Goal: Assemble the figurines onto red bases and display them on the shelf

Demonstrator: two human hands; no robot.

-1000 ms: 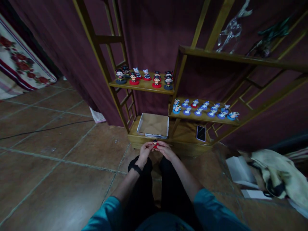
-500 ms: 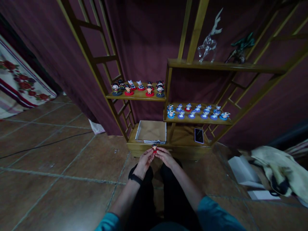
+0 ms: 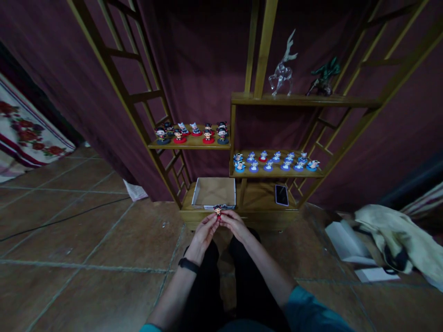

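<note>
A small figurine (image 3: 218,211) with dark hair and a red base is pinched upright between my two hands. My left hand (image 3: 206,229), with a black band at the wrist, grips its left side with closed fingers. From the other side, the fingers of my right hand (image 3: 235,225) close on it too. Just beyond the hands, a shallow open cardboard box (image 3: 214,191) rests on the bottom shelf. Several dark-haired and white figurines on red or dark bases (image 3: 208,135) stand on the left shelf. Rows of blue and purple figurines (image 3: 268,165) fill the right shelf.
A phone (image 3: 281,195) lies on the bottom shelf to the right. On the upper shelf (image 3: 304,98) stand a clear deer ornament (image 3: 283,71) and a green sculpture (image 3: 324,77). White boxes (image 3: 348,242) and a pale cloth (image 3: 391,230) are on the tiled floor at right.
My view has shifted slightly, so the shelf unit sits a little further left and its upper part lower. The figurine stays between both hands, and its top appears tilted slightly.
</note>
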